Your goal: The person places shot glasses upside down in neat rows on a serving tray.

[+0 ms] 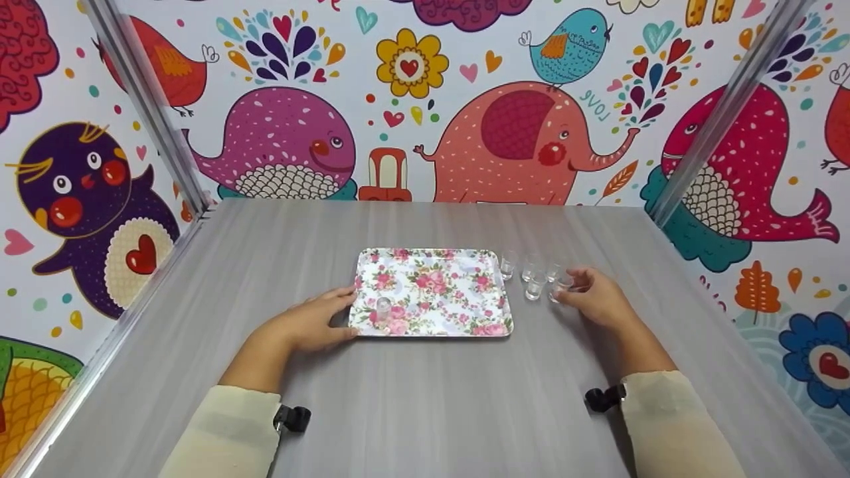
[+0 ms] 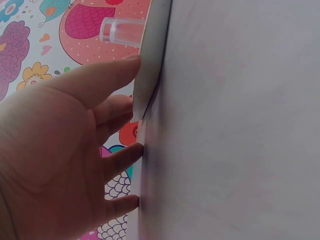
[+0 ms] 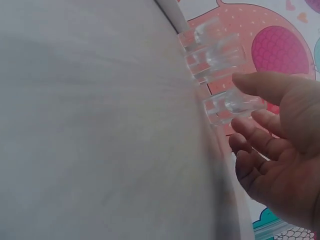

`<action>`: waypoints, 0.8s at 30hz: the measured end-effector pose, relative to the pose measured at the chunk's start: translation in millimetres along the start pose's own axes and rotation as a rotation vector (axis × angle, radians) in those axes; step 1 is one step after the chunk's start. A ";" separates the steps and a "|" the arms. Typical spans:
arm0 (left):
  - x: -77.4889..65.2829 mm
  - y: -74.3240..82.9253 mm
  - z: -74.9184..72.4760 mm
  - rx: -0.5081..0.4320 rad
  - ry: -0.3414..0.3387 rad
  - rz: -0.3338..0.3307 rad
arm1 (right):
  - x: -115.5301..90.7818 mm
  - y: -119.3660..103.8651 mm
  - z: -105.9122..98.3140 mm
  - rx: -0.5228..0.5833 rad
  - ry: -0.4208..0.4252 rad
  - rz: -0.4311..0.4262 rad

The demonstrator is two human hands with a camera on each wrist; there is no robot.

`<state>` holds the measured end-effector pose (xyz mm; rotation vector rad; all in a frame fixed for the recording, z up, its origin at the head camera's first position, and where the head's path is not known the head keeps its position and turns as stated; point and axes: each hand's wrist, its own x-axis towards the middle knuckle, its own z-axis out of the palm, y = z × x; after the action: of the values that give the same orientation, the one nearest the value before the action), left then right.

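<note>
A floral tray (image 1: 431, 309) lies flat on the table with one small clear shot glass (image 1: 383, 309) standing near its front left corner. My left hand (image 1: 315, 322) rests at the tray's left side; thumb and fingertips touch its rim, and the lower fingers (image 2: 122, 160) reach down to the table. Right of the tray stand several more shot glasses (image 1: 533, 288). My right hand (image 1: 601, 299) has thumb and fingers on either side of the rightmost front glass (image 3: 232, 106), which stands on the table.
A grey wood-grain table (image 1: 431, 405) spreads around the tray. Behind it rises a wall (image 1: 398, 139) printed with cartoon animals, and metal posts (image 1: 707, 126) stand at the back corners. The other glasses sit close beside the right hand's glass.
</note>
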<state>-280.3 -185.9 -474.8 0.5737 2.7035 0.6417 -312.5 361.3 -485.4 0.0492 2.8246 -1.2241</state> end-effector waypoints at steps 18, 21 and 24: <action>-0.2 -0.1 0.3 -0.005 0.013 0.015 | 0.4 2.9 8.6 -0.110 0.024 -0.022; -1.0 0.1 0.3 -0.003 0.010 0.005 | 0.1 3.2 9.1 -0.109 0.029 -0.016; -1.1 0.4 0.2 0.003 0.011 0.000 | -0.5 2.0 8.0 -0.103 0.035 -0.023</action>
<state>-279.2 -186.0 -474.5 0.5727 2.7151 0.6423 -311.5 356.8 -492.2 0.0334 2.9218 -1.0907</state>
